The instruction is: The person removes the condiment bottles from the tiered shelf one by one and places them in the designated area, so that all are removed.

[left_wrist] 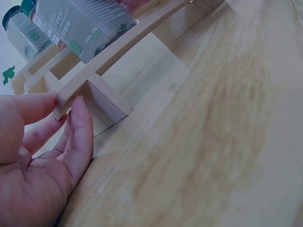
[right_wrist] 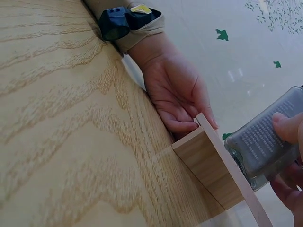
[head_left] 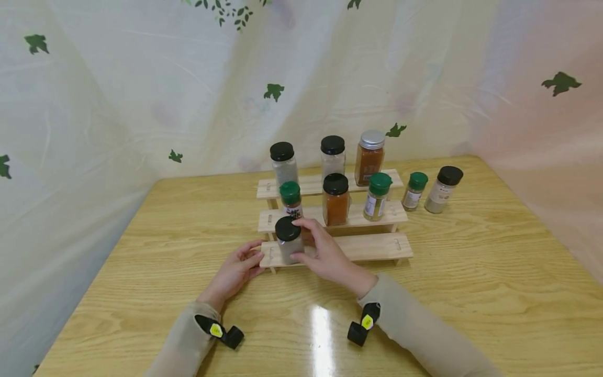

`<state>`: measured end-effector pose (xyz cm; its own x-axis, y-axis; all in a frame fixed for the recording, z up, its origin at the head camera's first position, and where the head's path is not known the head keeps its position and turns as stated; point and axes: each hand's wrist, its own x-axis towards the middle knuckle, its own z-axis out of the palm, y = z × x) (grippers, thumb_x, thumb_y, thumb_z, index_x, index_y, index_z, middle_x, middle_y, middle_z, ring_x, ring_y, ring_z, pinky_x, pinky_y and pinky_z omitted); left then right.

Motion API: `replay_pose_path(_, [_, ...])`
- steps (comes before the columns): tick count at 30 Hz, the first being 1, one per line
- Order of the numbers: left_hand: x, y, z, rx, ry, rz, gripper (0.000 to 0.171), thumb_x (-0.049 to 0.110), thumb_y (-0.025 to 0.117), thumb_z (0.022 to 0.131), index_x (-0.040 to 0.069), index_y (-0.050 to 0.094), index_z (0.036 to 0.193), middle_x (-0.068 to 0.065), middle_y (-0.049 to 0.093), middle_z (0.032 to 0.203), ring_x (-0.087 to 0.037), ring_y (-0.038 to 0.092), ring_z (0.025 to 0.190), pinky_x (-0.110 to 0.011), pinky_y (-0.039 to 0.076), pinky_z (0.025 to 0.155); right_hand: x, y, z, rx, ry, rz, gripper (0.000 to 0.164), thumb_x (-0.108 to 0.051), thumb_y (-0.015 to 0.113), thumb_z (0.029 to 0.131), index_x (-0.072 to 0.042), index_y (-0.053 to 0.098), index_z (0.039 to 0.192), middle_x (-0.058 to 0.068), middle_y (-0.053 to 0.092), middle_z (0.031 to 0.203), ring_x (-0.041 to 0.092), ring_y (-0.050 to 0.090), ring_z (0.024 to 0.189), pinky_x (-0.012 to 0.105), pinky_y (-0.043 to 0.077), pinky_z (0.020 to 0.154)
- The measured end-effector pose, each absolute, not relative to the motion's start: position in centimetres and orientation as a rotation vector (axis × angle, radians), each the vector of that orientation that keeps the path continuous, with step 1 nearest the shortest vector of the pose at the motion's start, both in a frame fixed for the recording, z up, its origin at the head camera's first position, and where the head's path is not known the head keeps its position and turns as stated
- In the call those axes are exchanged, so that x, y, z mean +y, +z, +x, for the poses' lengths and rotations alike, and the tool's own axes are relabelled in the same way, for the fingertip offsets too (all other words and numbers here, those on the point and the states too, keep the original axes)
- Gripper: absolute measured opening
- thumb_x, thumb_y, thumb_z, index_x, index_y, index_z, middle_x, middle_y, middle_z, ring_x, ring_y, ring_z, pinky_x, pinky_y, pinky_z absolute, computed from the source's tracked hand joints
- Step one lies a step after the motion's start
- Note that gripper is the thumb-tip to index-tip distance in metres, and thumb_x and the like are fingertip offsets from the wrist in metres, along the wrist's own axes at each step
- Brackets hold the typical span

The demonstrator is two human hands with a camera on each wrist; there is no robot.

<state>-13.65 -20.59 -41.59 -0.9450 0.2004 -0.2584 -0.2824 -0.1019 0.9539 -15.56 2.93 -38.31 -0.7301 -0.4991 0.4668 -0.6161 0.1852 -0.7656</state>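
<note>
A three-tier wooden spice rack point(head_left: 372, 248) stands on the table. On the left end of its lowest tier is a square glass pepper jar point(head_left: 289, 248) with a black lid and grey contents. My right hand point(head_left: 330, 257) grips this jar, thumb at the front and fingers behind. In the right wrist view the jar point(right_wrist: 260, 142) stands on the board, its printed side facing the camera. My left hand point(head_left: 235, 272) holds the left end of that same tier. The left wrist view shows its thumb and fingers point(left_wrist: 81, 127) pinching the board's corner.
The middle tier carries a green-lidded jar point(head_left: 290, 195), an orange-brown spice jar point(head_left: 336, 204) and another green-lidded jar point(head_left: 376, 201). Three taller jars line the top tier, one silver-lidded point(head_left: 369, 162). Right of the rack stand a small green-lidded jar point(head_left: 413, 196) and a black-lidded jar point(head_left: 440, 193).
</note>
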Motion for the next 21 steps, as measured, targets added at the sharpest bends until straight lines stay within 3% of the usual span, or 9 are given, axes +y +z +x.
replay_pose_path(6, [-20.54,-41.57,-13.64,1.850,2.116,-0.090,0.049,0.002,0.040,0.099,-0.006,0.022,0.145,0.003,0.051,0.100,-0.003,0.058,0.086,-0.017,0.052,0.077,2.93,-38.44,-15.55,-2.345,1.585,1.085,0.066,0.001,0.073,0.079,-0.008,0.036,0.132,0.019,0.049,0.135,0.033,0.047,0.126,0.046,0.042,0.103])
replay_pose_path(21, [-20.62,-41.85,-13.78,1.854,2.121,-0.083,0.049,0.002,0.041,0.099,-0.007,0.023,0.144,0.003,0.053,0.099,-0.004,0.059,0.086,-0.018,0.052,0.077,3.05,-38.35,-15.37,-2.384,1.593,1.072,0.063,0.001,0.070,0.081,-0.010,0.036,0.134,0.021,0.045,0.138,0.036,0.046,0.127,0.048,0.046,0.097])
